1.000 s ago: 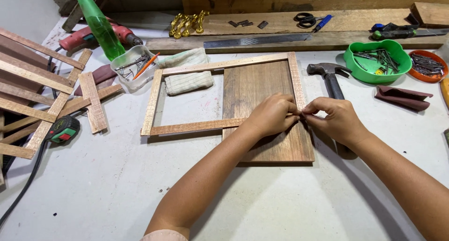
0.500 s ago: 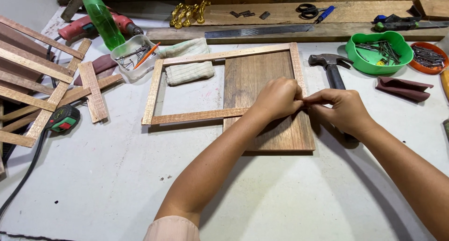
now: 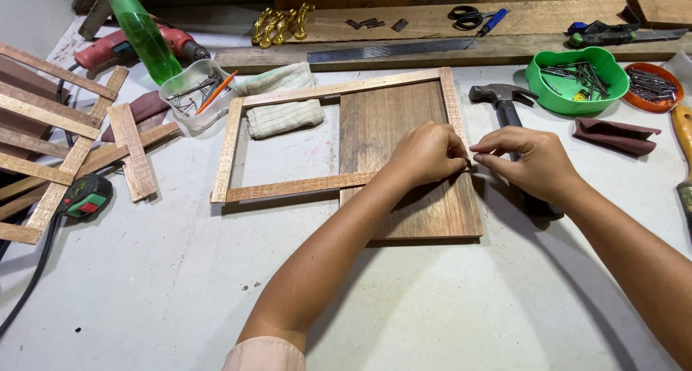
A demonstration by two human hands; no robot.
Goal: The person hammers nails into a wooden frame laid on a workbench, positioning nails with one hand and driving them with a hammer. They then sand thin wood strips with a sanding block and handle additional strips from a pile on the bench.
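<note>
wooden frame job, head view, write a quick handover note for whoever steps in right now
Left hand: fingers pinched at the right-hand strip of the pale rectangular wooden frame, resting on the dark brown wooden board.
Right hand: fingertips meeting the left hand's at the same spot; whatever small thing they pinch is too small to tell.
Things: the board lies inside the frame's right half, on the white worktable. The black-handled steel hammer lies just beyond the right hand, the green plastic bowl of nails behind it.
Done: frame strips laid around the board.
Left: hammer untouched; fixing at the pinched spot not visibly done.
</note>
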